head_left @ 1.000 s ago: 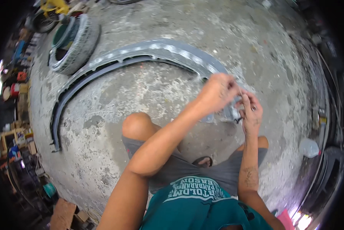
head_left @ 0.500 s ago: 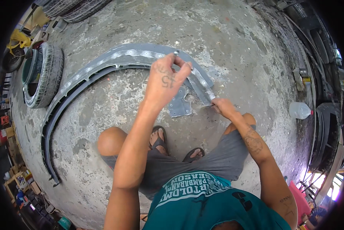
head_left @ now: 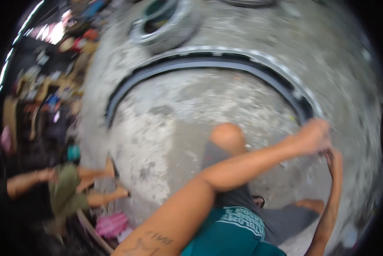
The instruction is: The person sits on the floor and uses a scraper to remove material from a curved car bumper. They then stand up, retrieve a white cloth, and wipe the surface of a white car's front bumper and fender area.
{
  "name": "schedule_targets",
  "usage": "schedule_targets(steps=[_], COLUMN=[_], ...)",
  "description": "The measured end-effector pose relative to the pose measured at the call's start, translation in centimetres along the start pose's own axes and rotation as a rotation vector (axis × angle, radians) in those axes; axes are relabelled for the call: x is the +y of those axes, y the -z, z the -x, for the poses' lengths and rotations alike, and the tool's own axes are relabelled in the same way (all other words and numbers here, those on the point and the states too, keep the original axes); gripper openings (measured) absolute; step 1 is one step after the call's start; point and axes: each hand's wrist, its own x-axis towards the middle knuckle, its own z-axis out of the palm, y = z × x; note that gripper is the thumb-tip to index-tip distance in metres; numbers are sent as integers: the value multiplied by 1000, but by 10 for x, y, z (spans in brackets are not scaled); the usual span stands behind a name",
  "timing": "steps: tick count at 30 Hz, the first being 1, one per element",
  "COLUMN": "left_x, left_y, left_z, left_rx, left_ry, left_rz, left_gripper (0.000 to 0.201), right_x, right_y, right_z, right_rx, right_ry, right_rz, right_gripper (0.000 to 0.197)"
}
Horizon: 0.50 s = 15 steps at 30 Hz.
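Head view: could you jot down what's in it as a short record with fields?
Place: concrete floor, workshop clutter at left
Main thing: long curved grey panel lying on the floor
Left hand: at the panel's right end; grip blurred
Right hand: just below the left hand, near the same end; grip unclear
Behind the panel: tyre
Other person: sitting at lower left, bare legs stretched out
Sharpness: blurred throughout

Motion blur is smearing everything. The left hand [head_left: 313,137] is covering the right hand's [head_left: 334,161] fingers, hiding any grasp. At nine o'clock, cluttered colourful shelves [head_left: 50,94] are staying unreadable.
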Motion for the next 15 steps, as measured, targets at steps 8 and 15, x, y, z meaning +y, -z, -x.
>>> schedule_targets(steps=[8,15], left_x=[-5,0], left_y=[-5,-12], left_z=[11,-3], left_rx=[-6,104], left_ry=[-30,-139], left_rz=[152,193], left_gripper=[21,20], right_x=[-15,-11], right_y=[-24,-76], right_z=[54,93], right_rx=[-92,-121], right_ry=[-120,-219], right_rz=[-23,-98], right_gripper=[17,17])
